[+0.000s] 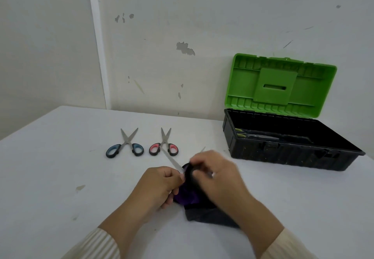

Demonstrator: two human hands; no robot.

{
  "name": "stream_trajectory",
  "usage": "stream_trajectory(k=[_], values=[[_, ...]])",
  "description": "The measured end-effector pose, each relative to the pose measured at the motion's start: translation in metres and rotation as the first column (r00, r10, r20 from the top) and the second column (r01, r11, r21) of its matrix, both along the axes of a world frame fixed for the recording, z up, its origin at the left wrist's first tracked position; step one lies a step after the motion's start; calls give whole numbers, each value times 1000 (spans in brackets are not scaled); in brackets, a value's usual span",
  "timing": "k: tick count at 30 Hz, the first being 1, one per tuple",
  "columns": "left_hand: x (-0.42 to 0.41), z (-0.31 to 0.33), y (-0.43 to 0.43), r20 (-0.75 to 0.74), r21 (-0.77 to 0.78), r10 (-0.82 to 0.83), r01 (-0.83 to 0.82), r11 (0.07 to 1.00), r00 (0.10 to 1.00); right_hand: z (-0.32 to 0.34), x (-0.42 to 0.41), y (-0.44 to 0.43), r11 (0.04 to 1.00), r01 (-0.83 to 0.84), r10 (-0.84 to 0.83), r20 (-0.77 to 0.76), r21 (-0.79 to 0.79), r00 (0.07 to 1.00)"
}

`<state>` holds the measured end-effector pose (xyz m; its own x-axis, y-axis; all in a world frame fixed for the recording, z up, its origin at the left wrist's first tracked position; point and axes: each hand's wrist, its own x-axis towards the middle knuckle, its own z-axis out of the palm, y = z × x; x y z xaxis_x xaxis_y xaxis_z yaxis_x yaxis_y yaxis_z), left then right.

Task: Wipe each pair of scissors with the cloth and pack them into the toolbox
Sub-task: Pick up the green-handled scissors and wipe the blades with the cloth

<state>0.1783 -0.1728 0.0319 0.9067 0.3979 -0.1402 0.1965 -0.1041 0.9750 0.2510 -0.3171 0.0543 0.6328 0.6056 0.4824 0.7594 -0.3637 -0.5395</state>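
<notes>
Nearest, the left hand grips a pair of scissors to steady it, blade angled away. The right hand pinches the dark cloth around the scissors to rub them. Beyond, blue-handled scissors and red-handled scissors wait on the counter. Farther right, the open toolbox already holds a green-handled pair.

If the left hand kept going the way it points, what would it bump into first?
Probably the dark cloth bunched in the right hand, just ahead of the left hand holding the scissors. They may already touch; depth is unclear.
</notes>
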Motion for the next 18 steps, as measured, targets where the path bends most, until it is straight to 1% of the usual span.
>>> stream_trajectory(k=[1,2,5,6,7,8,9,12,13,16,17,18], values=[[0,0,-1,9,6,7,-7,1000,1000,-6,-2,6,996,-46,49,39,-80,998],[0,0,-2,18,13,13,-13,1000,1000,-10,0,10,993,-42,50,73,-107,996],[1,1,-2,35,21,23,-23,1000,999,-9,10,13,997,73,-71,108,-17,992],[0,2,-2,36,22,19,-20,1000,999,-9,9,13,997,65,-61,122,-30,991],[0,2,-3,33,22,15,-15,1000,999,-11,6,14,998,22,-12,141,-66,990],[-1,3,-3,30,22,11,-11,1000,999,-14,4,14,995,-23,37,144,-98,989],[-1,3,-4,31,23,7,-8,1000,1000,-13,2,14,995,-42,53,121,-93,991],[0,5,-6,32,27,1,-2,1000,999,-11,8,13,998,57,-58,33,23,998],[-1,6,-6,33,28,-2,1,1000,999,-12,9,13,998,62,-63,18,13,998],[-2,6,-7,34,26,-4,4,1000,999,-15,0,13,996,-41,47,74,-81,996],[-3,6,-7,35,29,-4,3,1000,999,-15,0,12,996,-44,50,86,-78,995],[-3,6,-8,35,31,-5,4,1000,999,-15,4,11,998,-10,15,85,-59,996]])
